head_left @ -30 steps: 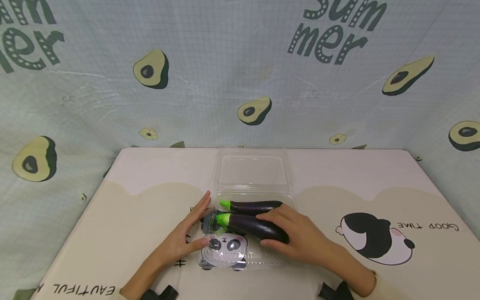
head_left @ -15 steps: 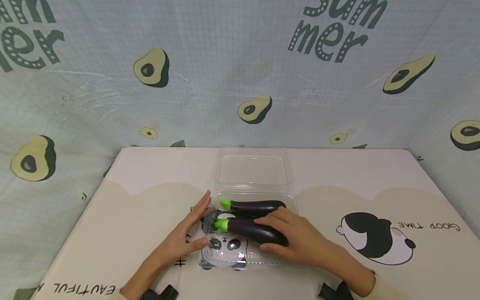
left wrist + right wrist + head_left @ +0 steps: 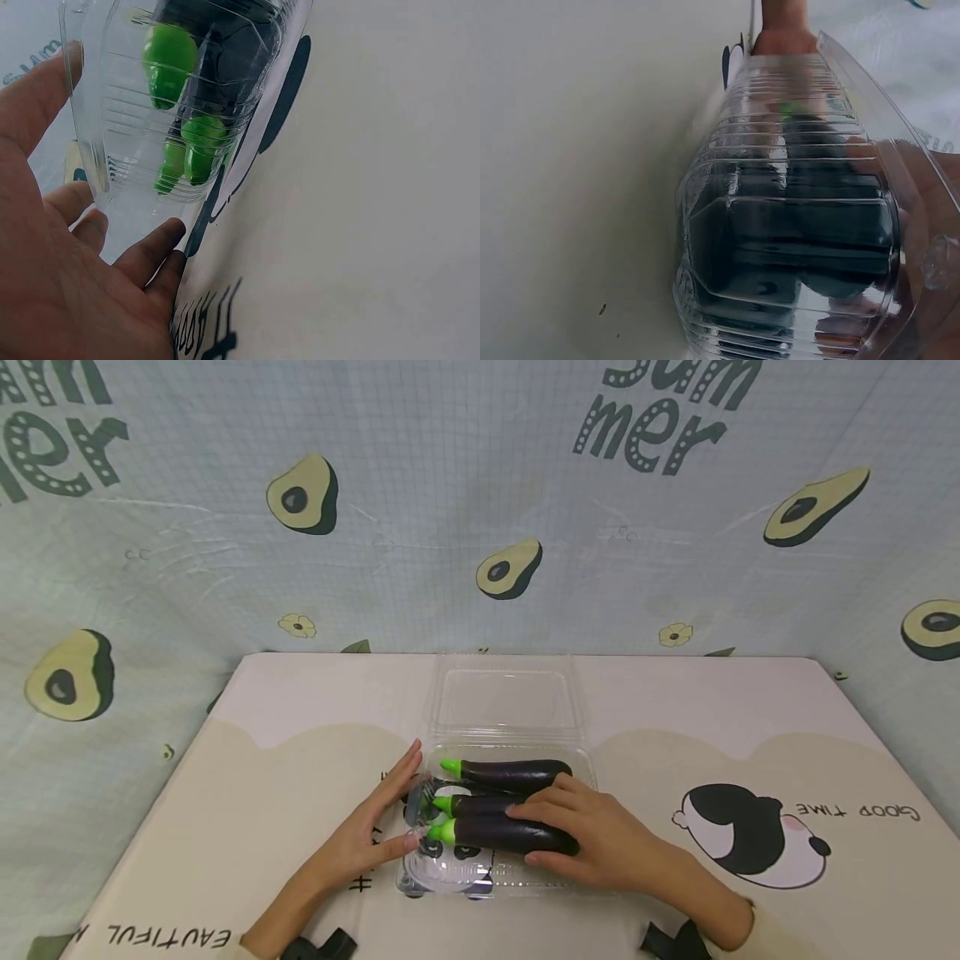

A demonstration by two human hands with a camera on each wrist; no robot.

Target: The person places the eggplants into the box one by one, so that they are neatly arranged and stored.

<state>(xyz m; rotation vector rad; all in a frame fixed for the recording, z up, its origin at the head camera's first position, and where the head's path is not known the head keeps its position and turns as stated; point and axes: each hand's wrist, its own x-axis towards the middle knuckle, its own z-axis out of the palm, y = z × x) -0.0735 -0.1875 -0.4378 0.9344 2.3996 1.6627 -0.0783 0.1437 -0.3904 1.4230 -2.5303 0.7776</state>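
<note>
Three dark purple eggplants with bright green stems lie side by side in a clear plastic clamshell box. My right hand holds the blunt end of the front eggplant, thumb on the near side and fingers over the top. Beside it the middle eggplant is partly covered by those fingers. Furthest back is the third eggplant. At the box's left end my left hand is spread, its thumb touching the front left corner. Green stems show through the ribbed wall in the left wrist view.
The box's hinged lid lies folded back behind it. A cartoon-printed table mat is underneath, with a panda print partly visible through the box. An avocado-patterned curtain hangs behind the table.
My right hand has drawn the held eggplant toward the front of the box and lowered it, uncovering the middle one. My left hand has stayed in place.
</note>
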